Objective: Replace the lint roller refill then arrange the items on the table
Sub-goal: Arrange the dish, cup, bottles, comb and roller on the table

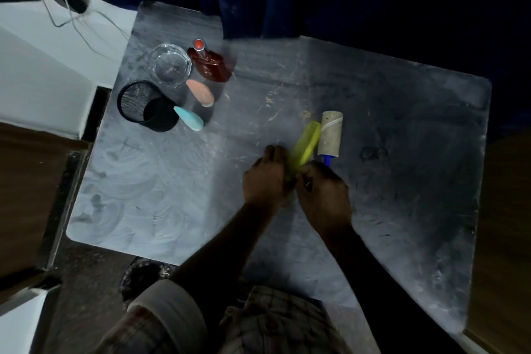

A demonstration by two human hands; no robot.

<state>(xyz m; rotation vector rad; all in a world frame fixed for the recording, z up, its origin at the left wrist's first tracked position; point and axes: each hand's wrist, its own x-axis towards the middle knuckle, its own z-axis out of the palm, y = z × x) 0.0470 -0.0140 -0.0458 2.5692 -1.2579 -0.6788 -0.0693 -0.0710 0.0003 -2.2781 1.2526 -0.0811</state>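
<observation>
A lint roller lies on the grey table [178, 187], its worn beige roll [330, 135] pointing away from me and its blue handle [327, 158] partly hidden under my right hand [324, 195]. Just left of the roll lies a yellow-green ribbed cover [306, 142]. My left hand [265, 175] grips the near end of that cover. My right hand closes over the same end and over the blue handle; which of the two it holds is unclear.
At the table's far left stand a black mesh cup [143, 105], a clear glass dish [171, 67], a dark red bottle [209, 64], a peach oblong piece [200, 92] and a light blue one [189, 118]. Cables [71, 14] trail off the left.
</observation>
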